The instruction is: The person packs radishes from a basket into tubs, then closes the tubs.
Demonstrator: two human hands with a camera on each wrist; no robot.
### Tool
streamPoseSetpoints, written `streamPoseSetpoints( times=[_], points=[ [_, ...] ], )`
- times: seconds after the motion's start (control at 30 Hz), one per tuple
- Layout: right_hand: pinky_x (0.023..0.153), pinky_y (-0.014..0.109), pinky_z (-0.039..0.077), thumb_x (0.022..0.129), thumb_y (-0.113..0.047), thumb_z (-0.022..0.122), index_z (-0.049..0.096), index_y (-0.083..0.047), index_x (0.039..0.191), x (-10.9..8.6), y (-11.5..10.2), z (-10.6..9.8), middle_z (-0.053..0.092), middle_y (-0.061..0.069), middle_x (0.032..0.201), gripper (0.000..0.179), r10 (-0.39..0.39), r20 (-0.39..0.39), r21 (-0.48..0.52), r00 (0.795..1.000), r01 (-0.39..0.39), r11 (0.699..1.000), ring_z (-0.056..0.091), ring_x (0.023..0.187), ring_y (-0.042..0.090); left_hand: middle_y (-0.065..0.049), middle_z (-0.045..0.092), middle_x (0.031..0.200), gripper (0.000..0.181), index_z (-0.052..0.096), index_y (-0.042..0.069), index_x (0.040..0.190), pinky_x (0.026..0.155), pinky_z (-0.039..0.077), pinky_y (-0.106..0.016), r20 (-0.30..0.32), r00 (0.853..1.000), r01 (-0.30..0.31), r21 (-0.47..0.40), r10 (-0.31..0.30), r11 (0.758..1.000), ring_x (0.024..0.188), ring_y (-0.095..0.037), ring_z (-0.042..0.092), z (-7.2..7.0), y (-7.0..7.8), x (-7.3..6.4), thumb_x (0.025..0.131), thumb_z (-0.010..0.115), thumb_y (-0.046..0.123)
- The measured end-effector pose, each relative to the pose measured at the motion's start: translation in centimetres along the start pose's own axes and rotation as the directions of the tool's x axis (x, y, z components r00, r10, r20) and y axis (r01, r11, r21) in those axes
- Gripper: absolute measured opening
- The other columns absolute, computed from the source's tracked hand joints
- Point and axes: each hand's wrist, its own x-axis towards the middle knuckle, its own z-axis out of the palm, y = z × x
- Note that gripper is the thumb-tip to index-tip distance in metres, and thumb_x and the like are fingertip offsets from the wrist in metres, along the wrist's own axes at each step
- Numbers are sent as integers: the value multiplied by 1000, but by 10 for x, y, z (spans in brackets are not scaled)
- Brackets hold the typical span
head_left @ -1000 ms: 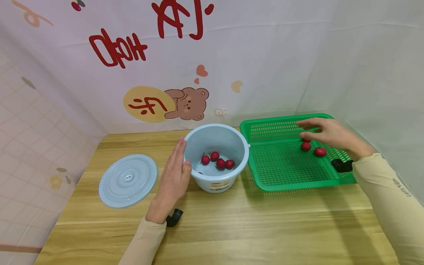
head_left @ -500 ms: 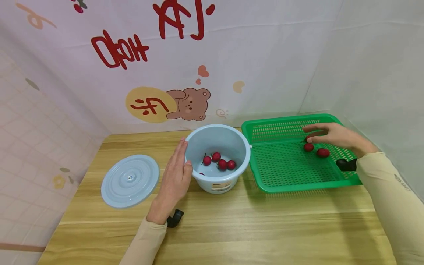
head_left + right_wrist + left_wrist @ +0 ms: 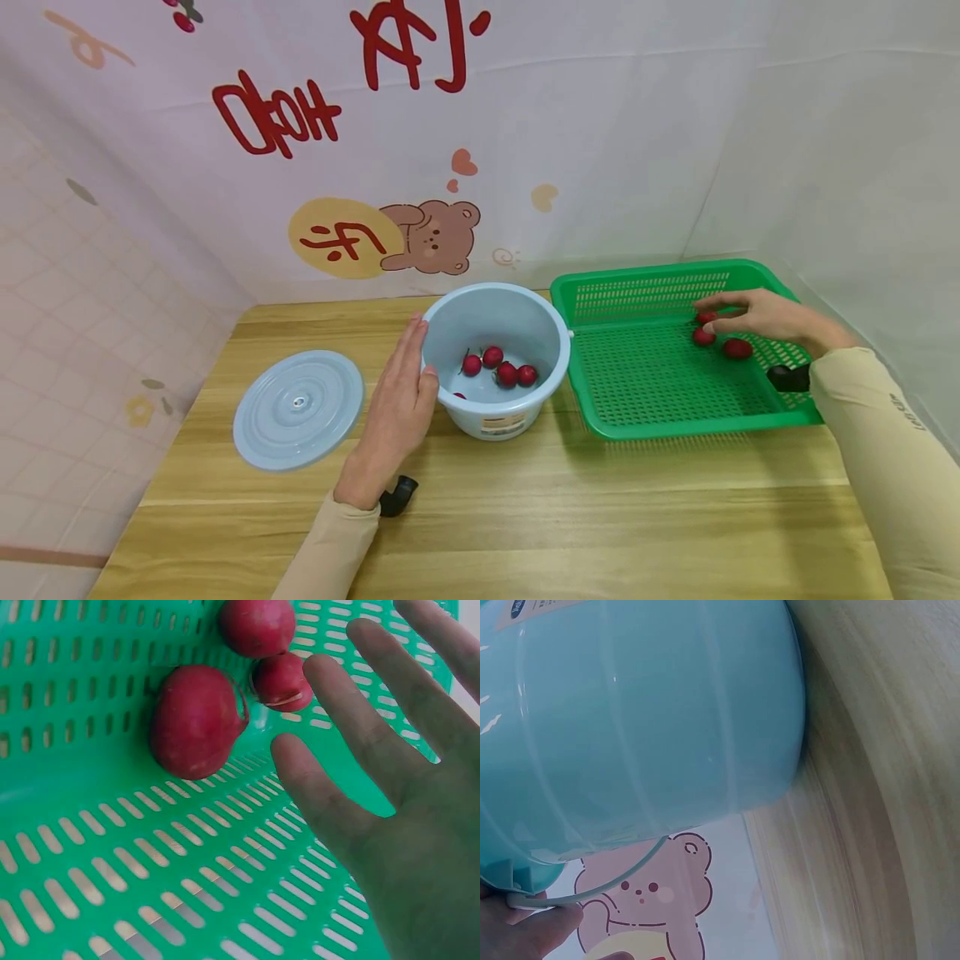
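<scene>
My left hand [image 3: 396, 408] rests with straight fingers against the left side of a light blue bucket [image 3: 480, 421]. In the left wrist view, its fingertips [image 3: 551, 930] lie at the bucket's rim, by the thin handle [image 3: 604, 889]. Several red radishes [image 3: 507, 374] lie inside the bucket. My right hand [image 3: 780, 318] reaches into the green basket [image 3: 675, 431], fingers spread and slightly bent, holding nothing. Below and beside its fingertips are three radishes: one near the thumb [image 3: 703, 336], one behind it [image 3: 706, 317] and a larger radish [image 3: 193, 722] with a thin root.
A round light blue lid [image 3: 298, 408] lies flat on the wooden table [image 3: 525, 525], left of the bucket. The basket stands close to the bucket's right side. A white printed cloth [image 3: 615, 167] hangs behind the table.
My right hand has lowered towards the radishes in the basket, its thumb and fingers coming closer to them. The left hand stays against the bucket. The head view has shifted slightly.
</scene>
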Motion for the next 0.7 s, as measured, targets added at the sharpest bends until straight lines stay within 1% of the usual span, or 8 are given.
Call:
streamPoseSetpoints(
  times=[0.07,0.2,0.3,0.43,0.7],
  points=[
    [100,71,43,104,-29,62,50,-2,151,1,3,1,50,30,149,56,-6,7,-6,1000,6,1000,44,134,57,-3,21,172,62,27,5,163,123,27,-52,4,1000,2,2,-2,1000,155,-27,27,0,0,0,104,38,21],
    [100,72,42,103,-28,62,50,-1,150,3,7,3,45,33,152,55,-20,16,-10,1000,21,1000,41,135,59,-5,22,171,62,28,5,163,123,28,-52,0,1000,0,1,0,1000,155,-26,27,1,0,0,104,38,21],
    [100,71,42,103,-28,62,50,0,150,5,11,4,45,34,152,56,-19,22,-9,1000,19,1000,39,136,60,-5,22,171,62,28,5,163,123,28,-52,1,1000,0,-1,0,1000,155,-26,27,1,0,0,104,38,21],
    [99,70,44,103,-27,62,49,0,150,7,15,4,45,34,151,56,-12,32,-2,999,12,1000,40,136,60,-1,20,172,62,27,6,164,123,28,-51,3,1000,1,-1,-1,1000,155,-25,27,2,-1,0,104,37,21],
    [100,74,40,102,-29,64,50,1,150,13,15,7,44,35,151,57,-7,46,-9,999,8,1000,36,137,61,-5,22,171,62,27,5,163,123,28,-50,-9,1000,-17,-2,17,1000,155,-24,27,2,-2,0,104,38,20]
  ],
)
